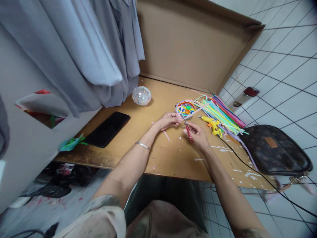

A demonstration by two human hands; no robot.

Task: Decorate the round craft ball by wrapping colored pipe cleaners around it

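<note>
My left hand [170, 120] is closed in a pinch on a looped pale pink pipe cleaner [196, 111], one end of which sticks out to the right. In my right hand [198, 135] is a small red-handled cutting tool [189, 132]; whether it is scissors or pliers I cannot tell. Its metal tip meets the pink loop by my left fingertips. Just beyond both hands sits a round container [185, 106] of small colourful pieces, partly covered by the loop. A short pink offcut [166, 135] lies on the table below my left hand.
Right of my hands lie a yellow glue gun [210, 124] with a black cord, a bundle of coloured pipe cleaners [225, 114] and a brown patterned bag [274, 152]. Leftward are a clear ball [141, 96], a black phone [107, 129] and a grey curtain [99, 49]. Cardboard [195, 46] stands behind.
</note>
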